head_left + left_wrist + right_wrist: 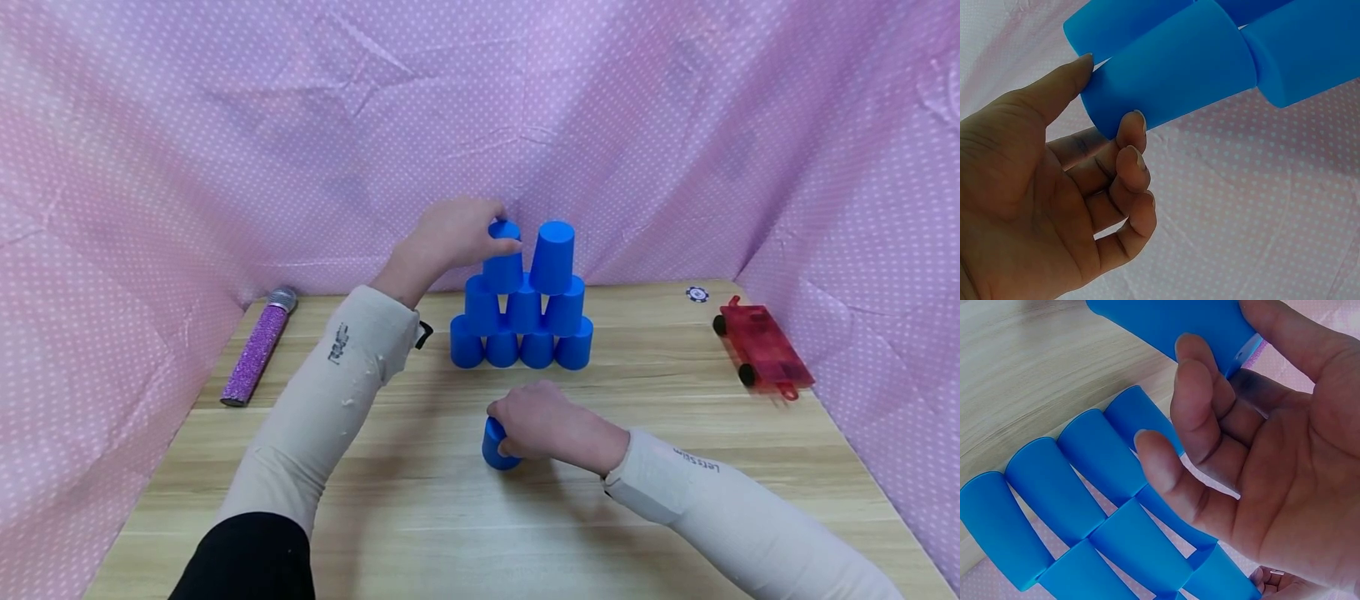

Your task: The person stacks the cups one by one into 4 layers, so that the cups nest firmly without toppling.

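Blue upside-down cups form a stepped stack, with several in the bottom row [502, 348], three in the middle row [524, 308] and two on top. My left hand [457, 236] pinches the top-left cup [1169, 69] near its closed end, thumb on one side and fingers on the other. Beside it stands the top-right cup [553, 258], a narrow gap between them. Nearer to me, in front of the stack, my right hand [543, 421] grips a single blue cup [495, 446] by its upper part. In the right wrist view that cup [1179, 328] lies between thumb and fingers.
A purple glittery microphone [258, 350] lies at the table's left side. On the right are a red toy car [765, 346] and a small poker chip [697, 294]. A pink dotted cloth [375, 125] hangs behind and along both sides of the wooden table [420, 533].
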Available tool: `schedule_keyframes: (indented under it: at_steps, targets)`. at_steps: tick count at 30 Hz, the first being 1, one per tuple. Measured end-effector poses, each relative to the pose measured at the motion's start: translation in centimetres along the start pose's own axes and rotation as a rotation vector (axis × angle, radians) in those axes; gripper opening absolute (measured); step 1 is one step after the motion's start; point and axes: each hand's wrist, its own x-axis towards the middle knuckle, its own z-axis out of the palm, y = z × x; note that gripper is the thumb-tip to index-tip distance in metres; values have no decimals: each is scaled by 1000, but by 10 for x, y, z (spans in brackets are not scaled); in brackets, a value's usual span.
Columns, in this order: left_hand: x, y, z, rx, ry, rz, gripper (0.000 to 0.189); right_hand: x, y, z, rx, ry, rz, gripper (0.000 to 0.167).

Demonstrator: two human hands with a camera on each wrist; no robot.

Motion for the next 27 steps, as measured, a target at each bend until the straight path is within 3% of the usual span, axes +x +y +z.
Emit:
schedule_keyframes:
  at_steps: [7, 11, 14, 17, 20, 24, 27]
  targets:
    - [-10, -11, -9, -124, 29, -52, 73, 1, 0, 2, 11, -5, -6, 44]
    - [-20, -32, -13, -183, 79, -49, 62, 1, 1, 2, 18, -2, -5, 45]
    - [-26, -54, -7, -205, 68, -44, 53, 1, 2, 3, 21, 8, -7, 46]
    - [-32, -77, 11, -171, -1, -49, 48, 1, 3, 3, 26, 18, -13, 47]
    - [-38, -96, 37, -134, -115, -62, 48, 1, 3, 4, 28, 21, -17, 46]
    - [-40, -114, 75, -246, -267, -68, 54, 1, 3, 3, 30, 19, -13, 46]
    - [-40, -123, 105, -334, -335, -79, 60, 1, 3, 3, 29, 21, -17, 45]
